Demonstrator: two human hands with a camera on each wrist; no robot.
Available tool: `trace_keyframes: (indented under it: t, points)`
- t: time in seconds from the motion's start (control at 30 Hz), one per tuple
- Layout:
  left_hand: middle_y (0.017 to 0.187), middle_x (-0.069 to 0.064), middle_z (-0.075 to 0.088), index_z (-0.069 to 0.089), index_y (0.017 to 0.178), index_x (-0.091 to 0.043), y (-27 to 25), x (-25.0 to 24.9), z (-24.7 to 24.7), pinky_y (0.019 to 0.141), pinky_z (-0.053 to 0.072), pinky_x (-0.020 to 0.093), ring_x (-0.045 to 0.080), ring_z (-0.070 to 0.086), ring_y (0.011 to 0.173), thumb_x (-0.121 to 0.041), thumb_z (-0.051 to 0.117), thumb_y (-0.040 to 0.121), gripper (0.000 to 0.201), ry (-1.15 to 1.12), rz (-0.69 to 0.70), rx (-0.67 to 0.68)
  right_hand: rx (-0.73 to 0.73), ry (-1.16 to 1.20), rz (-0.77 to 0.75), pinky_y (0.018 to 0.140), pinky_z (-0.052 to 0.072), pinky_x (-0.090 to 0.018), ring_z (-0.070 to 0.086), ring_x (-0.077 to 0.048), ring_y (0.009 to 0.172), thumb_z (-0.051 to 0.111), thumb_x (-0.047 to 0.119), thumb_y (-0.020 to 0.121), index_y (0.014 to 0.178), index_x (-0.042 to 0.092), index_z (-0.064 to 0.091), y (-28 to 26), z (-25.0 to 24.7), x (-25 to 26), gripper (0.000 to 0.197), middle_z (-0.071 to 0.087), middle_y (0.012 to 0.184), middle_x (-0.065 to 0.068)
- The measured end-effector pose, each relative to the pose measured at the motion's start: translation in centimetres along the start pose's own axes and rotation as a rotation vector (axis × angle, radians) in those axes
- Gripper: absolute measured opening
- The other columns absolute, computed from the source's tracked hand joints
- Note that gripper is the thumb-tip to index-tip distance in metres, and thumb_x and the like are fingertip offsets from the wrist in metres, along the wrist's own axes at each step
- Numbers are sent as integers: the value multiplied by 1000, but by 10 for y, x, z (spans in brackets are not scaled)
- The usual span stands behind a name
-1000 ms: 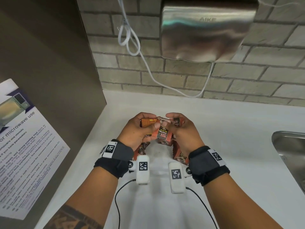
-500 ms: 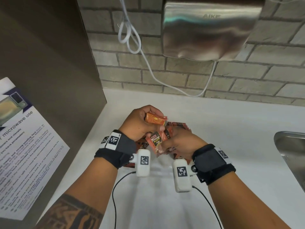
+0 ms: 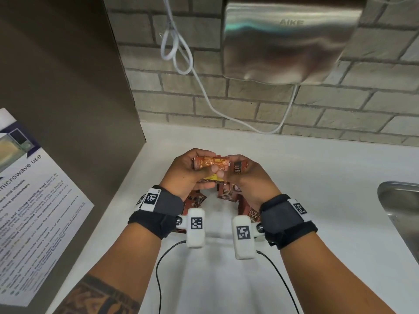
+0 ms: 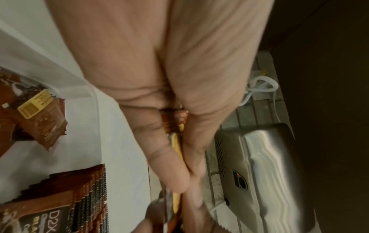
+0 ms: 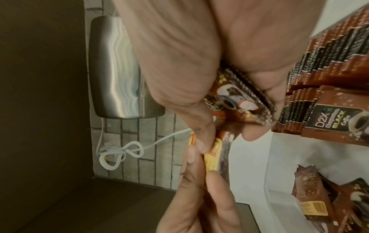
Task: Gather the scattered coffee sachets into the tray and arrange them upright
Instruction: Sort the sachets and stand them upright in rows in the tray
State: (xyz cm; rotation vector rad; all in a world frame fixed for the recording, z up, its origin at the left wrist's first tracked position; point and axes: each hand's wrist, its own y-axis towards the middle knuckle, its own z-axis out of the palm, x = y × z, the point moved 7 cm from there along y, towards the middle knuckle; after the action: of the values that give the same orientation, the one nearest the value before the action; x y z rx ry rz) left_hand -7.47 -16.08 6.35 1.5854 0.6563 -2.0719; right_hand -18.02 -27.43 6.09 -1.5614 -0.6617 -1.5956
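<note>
At frame centre in the head view, a bunch of coffee sachets is gripped by the left hand, fingers curled over the top and thumb pressed beneath. Just to its right, more sachets are clasped in the right hand, its thumb meeting the left thumb over the bundle. A yellow-labelled sachet edge is seen pinched between both thumbs in the right wrist view. Below the hands, a white tray is partly seen, with a row of upright sachets packed at its right side and loose sachets at its left. The white counter spreads around; a steel hand dryer hangs at upper right, a sink shows at the right edge.
</note>
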Motion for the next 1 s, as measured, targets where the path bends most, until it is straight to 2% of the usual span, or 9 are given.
trace_keyframes:
  t: [0.07,0.13,0.33,0.43,0.6,0.7,0.87,0.93,1.0]
  points:
    - [106,9,73,65,116,-9,0,2,-4,62,59,25,23,72,93,-17,79,78,41,-20,0,-35,-6,-11,-2,66,56,-34,64,-30,80,78,1,83,106,12,65,-1,-2,1,28,74,97,-16]
    - [108,10,72,65,117,-8,0,4,-7,63,60,25,24,72,95,-22,74,81,39,-78,-20,-36,-17,-1,2,59,55,-28,67,-23,74,74,0,86,106,11,66,-2,-5,1,24,74,94,-11]
    - [112,12,70,63,117,-10,0,9,-8,65,62,27,23,71,95,-4,59,95,23,-206,-41,14,-8,107,13,59,53,-29,64,-21,64,68,-3,89,107,9,66,-3,-7,1,21,73,99,-16]
    - [111,12,68,65,113,-10,0,11,-14,61,61,26,20,72,88,-5,58,95,20,-235,-58,-40,-52,90,-73,69,56,-31,67,-20,75,68,-2,90,104,12,67,-4,-12,6,20,74,99,-9]
    - [111,11,69,63,111,-3,1,17,-13,60,60,25,19,71,90,-8,53,100,16,-255,-163,-47,-128,-287,-397,88,53,-27,65,-12,93,68,-2,87,85,21,72,-9,-11,32,23,69,97,-2]
    - [109,10,70,62,117,-1,0,13,-6,62,60,24,18,71,90,-13,55,99,23,-301,-157,-28,-139,-431,-442,84,48,-15,61,-9,95,61,-13,81,80,21,73,-11,-6,29,36,59,100,-1]
    - [103,6,72,63,115,-6,0,9,-5,66,59,25,15,72,91,1,66,89,27,-148,-62,-52,-209,-292,-351,71,53,-20,67,-6,85,53,-11,89,87,17,72,-8,-16,19,33,69,99,0]
    - [103,4,73,63,112,-10,0,9,-4,69,59,28,16,72,94,2,68,89,27,-121,-31,-56,-238,-87,-215,71,58,-32,72,-16,88,55,1,97,101,15,69,-3,-22,6,20,73,99,-4]
    - [103,3,73,63,111,-12,0,9,-2,71,60,30,17,72,95,1,69,88,28,-101,-9,-58,-202,151,-17,84,59,-48,72,-31,99,61,23,99,112,12,67,1,-20,-7,18,74,107,-13]
